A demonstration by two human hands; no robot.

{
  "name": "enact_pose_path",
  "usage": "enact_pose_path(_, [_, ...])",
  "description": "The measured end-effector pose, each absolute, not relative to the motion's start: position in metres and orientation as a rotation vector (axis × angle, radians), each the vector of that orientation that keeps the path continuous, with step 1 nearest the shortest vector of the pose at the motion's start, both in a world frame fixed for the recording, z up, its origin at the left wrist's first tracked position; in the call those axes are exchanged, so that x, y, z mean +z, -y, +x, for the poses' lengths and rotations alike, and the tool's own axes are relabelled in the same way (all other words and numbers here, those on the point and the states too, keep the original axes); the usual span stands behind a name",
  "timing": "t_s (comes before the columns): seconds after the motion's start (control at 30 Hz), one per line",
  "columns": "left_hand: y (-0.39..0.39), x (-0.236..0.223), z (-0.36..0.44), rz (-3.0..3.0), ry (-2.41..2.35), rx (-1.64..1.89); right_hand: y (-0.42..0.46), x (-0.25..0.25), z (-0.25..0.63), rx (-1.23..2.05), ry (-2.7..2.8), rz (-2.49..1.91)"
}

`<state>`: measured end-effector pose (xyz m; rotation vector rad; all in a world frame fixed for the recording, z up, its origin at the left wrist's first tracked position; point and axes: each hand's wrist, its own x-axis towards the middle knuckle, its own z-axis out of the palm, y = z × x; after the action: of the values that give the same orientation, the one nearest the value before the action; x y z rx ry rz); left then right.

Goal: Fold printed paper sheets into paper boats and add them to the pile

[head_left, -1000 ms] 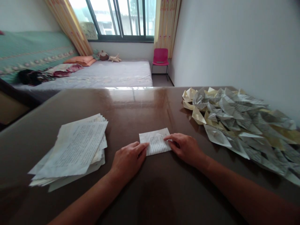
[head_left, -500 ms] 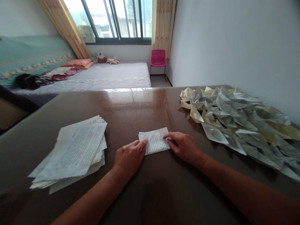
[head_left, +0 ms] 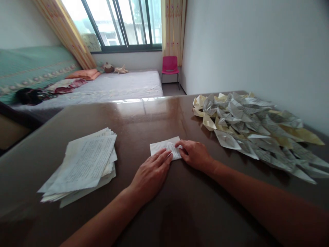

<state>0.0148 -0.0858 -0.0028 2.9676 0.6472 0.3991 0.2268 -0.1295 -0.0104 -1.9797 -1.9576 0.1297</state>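
Note:
A small folded sheet of printed paper (head_left: 160, 144) lies flat on the brown table in front of me. My left hand (head_left: 152, 173) rests across its near left part, fingers stretched out and lying flat on it. At the right end, my right hand (head_left: 194, 154) grips the paper's edge with thumb and curled forefinger. Part of the paper is hidden under both hands. To the left lies a loose stack of printed sheets (head_left: 82, 164). On the right, a heap of folded paper boats (head_left: 241, 120), grey-white and yellowish, covers the table.
The glossy brown table (head_left: 144, 120) reaches to a bed (head_left: 128, 84) with pillows and soft toys. A pink chair (head_left: 170, 65) stands under the window beside a curtain (head_left: 173, 31). A white wall (head_left: 244, 44) runs along the right.
My left hand has slid right and up onto the paper, and its fingers have flattened. The right hand keeps its place at the paper's right edge. The view has shifted slightly.

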Motion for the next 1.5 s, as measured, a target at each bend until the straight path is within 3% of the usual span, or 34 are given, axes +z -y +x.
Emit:
enact_pose_path(0.23, [0.091, -0.006, 0.011, 2.934, -0.613, 0.154, 0.131, 0.000, 0.231, 0.137, 2.003, -1.974])
enact_pose_path(0.47, [0.091, -0.004, 0.011, 2.970, -0.584, 0.161, 0.154, 0.021, 0.217, -0.182, 2.494, -1.578])
enact_pose_path(0.8, [0.081, -0.001, -0.001, 3.238, -0.714, 0.233, 0.169, 0.028, 0.212, -0.253, 2.661, -1.887])
enact_pose_path(1.03, [0.085, 0.003, 0.002, 3.341, -0.791, 0.162, 0.155, 0.020, 0.222, -0.328, 2.537, -1.829])
enact_pose_path(1.5, [0.077, 0.000, -0.002, 3.292, -0.846, 0.495, 0.153, 0.021, 0.226, -0.458, 2.536, -1.566])
